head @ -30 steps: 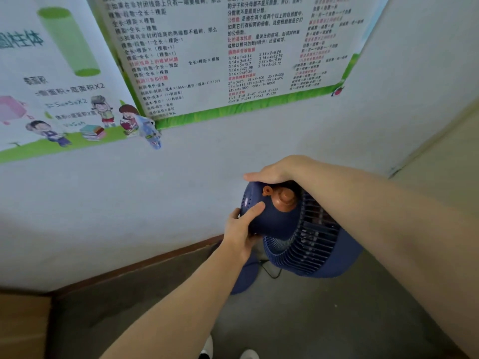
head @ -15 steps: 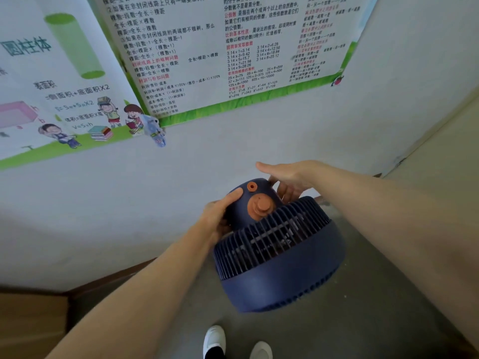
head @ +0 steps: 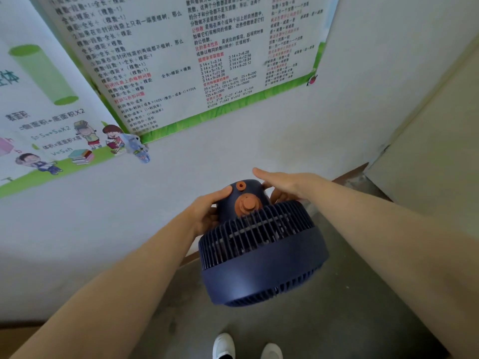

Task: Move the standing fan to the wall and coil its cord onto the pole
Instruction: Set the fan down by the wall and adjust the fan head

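Observation:
A dark blue standing fan (head: 261, 252) stands close to the white wall (head: 233, 156), its grille facing toward me. Its motor housing carries an orange knob (head: 248, 203) and a small orange button (head: 241, 185). My left hand (head: 207, 209) grips the left side of the motor housing, thumb on top. My right hand (head: 285, 185) rests against the housing's right side with fingers stretched out flat. The fan head hides the pole, base and cord.
Two printed posters (head: 181, 60) hang on the wall above the fan. A brown skirting board (head: 350, 174) runs along the wall's foot, meeting a corner at the right. Grey concrete floor (head: 337, 320) lies below. My white shoes (head: 224, 345) show at the bottom edge.
The fan head has turned from facing right to facing me. My right hand moved off the top of the housing to its right side, fingers opening. My left hand keeps its hold.

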`<state>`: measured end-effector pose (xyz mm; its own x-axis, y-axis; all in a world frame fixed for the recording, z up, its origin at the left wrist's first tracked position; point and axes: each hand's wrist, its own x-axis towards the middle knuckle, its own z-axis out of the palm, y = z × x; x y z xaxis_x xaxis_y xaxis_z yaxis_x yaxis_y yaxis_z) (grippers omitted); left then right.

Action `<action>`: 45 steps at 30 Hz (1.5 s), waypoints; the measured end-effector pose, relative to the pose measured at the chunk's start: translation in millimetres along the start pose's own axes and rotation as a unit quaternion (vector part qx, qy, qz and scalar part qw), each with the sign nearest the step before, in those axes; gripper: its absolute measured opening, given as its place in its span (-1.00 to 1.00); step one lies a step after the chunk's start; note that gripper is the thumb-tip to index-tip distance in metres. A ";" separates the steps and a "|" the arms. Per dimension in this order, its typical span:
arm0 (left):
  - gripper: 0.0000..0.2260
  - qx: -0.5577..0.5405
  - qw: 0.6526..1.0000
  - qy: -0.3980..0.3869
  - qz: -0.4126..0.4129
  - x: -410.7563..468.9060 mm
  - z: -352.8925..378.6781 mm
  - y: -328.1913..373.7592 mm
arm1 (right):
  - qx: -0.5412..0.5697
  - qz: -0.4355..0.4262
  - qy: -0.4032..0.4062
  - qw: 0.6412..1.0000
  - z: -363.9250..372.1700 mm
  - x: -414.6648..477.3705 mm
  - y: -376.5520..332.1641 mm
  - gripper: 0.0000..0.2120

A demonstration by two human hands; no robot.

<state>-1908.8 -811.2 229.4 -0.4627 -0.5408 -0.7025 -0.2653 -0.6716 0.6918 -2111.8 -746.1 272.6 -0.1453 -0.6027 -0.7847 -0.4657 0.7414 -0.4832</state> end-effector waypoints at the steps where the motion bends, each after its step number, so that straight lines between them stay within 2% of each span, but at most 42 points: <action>1: -0.50 0.007 1.000 0.002 0.001 0.9 -0.3 2.1 | 0.002 0.002 0.000 1.000 0.8 -0.6 0.5 -0.08; 6: -0.57 0.029 0.999 0.003 0.024 6.0 -3.8 12.2 | 0.029 -0.013 0.030 0.999 5.9 0.0 3.2 -0.15; 15: -0.55 0.034 0.998 -0.038 -0.024 -1.8 -7.0 15.6 | -0.007 -0.013 0.039 0.999 12.4 -10.5 1.4 -0.22; 21: -0.63 0.060 0.998 -0.034 -0.007 -14.7 -3.9 20.2 | -0.026 -0.032 0.046 0.998 17.5 -12.9 2.0 -0.28; 28: -0.73 0.082 0.995 0.055 0.027 -28.3 7.2 17.5 | -0.037 -0.108 0.021 0.993 12.5 -1.2 14.4 -0.49; 32: -0.53 0.143 0.977 0.149 0.061 -41.8 18.9 22.7 | -0.041 -0.184 0.008 0.982 4.0 -3.4 23.6 -0.53; 34: -0.49 0.183 0.960 0.201 0.068 -53.0 30.3 27.3 | -0.039 -0.217 0.019 0.975 -4.0 -8.0 32.9 -0.56; 39: -0.63 0.192 0.934 0.281 0.108 -78.4 63.3 34.9 | -0.017 -0.250 0.016 0.968 -29.4 -19.2 57.7 -0.61; 43: -0.64 0.245 0.902 0.327 0.135 -90.0 94.5 30.9 | -0.013 -0.248 0.019 0.968 -49.3 -24.3 74.8 -0.60; 45: -0.85 0.259 0.892 0.328 0.171 -94.2 107.1 30.3 | -0.015 -0.249 0.021 0.968 -56.3 -25.3 79.3 -0.61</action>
<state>-1963.9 -726.4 334.5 -0.0425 -0.9633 -0.2650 -0.6377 -0.1780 0.7494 -2194.2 -688.8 276.0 0.0686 -0.8956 -0.4395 -0.5114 0.3467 -0.7863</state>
